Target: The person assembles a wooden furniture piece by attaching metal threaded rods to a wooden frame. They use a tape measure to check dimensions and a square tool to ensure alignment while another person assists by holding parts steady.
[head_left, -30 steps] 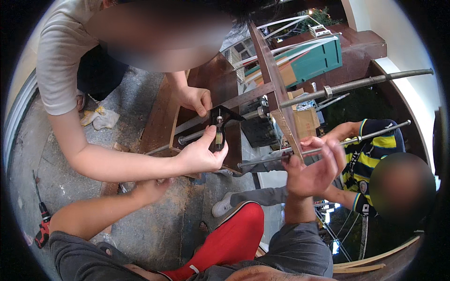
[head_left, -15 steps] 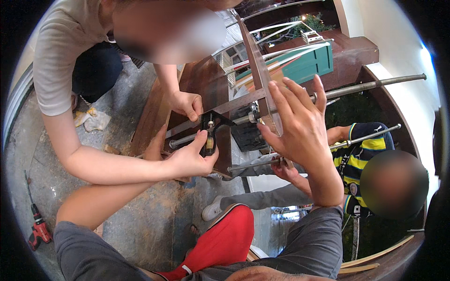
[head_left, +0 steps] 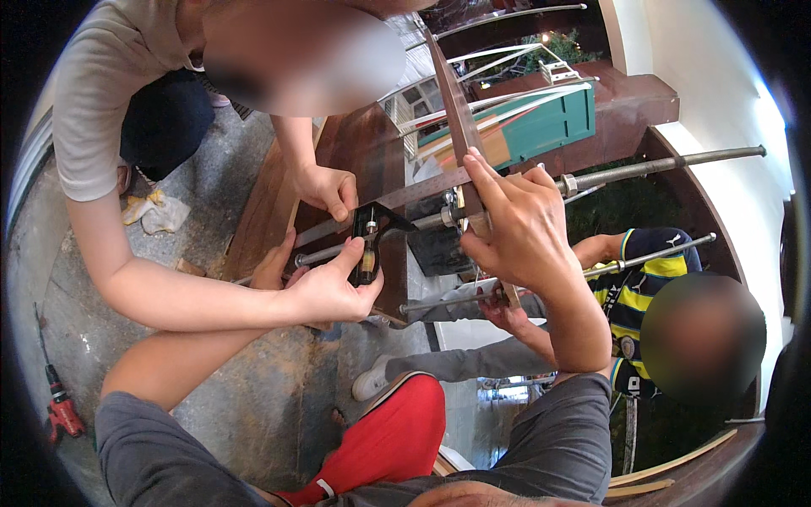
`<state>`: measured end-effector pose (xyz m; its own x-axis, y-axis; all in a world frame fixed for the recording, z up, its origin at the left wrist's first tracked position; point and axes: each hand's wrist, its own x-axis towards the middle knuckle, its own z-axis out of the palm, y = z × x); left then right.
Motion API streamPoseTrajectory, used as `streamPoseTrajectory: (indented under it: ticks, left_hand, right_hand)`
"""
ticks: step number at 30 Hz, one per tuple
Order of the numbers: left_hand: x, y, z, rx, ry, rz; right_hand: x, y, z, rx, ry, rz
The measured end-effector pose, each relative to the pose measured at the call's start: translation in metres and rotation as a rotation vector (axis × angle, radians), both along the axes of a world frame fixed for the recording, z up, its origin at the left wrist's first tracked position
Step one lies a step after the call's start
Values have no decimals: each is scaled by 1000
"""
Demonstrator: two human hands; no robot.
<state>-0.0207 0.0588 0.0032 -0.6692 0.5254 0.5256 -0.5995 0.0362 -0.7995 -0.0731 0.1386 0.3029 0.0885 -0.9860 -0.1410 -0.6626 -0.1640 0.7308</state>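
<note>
My right hand grips a long flat brown bar, with the index finger lying along it and the thumb near its lower end. Behind it a threaded rod with nuts runs out to the right. My left hand is beside a metal rod's end, its thumb up; another person's forearm hides most of its fingers, and what they close on cannot be made out. Between my hands, that person's two hands hold a small black tool with a yellowish vial beside a flat metal strip.
A second person in a striped shirt reaches in from the right, one hand near a thinner rod. Brown boards stand behind the rods. A red drill and a white cloth lie on the floor at left.
My right hand's spread fingers have come down and closed on the flat bar. My left hand's thumb shows more clearly past the other person's forearm. The black tool has shifted slightly left.
</note>
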Motion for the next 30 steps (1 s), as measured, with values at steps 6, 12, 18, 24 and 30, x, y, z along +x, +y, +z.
streamPoseTrajectory:
  ticks: [6, 12, 18, 24, 30]
  left_hand:
    - [3, 0, 6, 12, -46, -47]
    - [-6, 3, -4, 41, 5, -68]
    - [-2, 5, -1, 103, 17, -90]
    - [83, 112, -10, 1855, -337, -1390]
    - [71, 81, 91, 2234, -74, -1936]
  right_hand:
    - [-7, 2, 0, -11, -16, 42]
    - [-3, 1, 0, -12, -9, 16]
    - [-2, 2, 0, 3, -9, 5]
    - [-2, 5, 5, 23, 16, 3]
    - [1, 5, 13, 79, 18, -2]
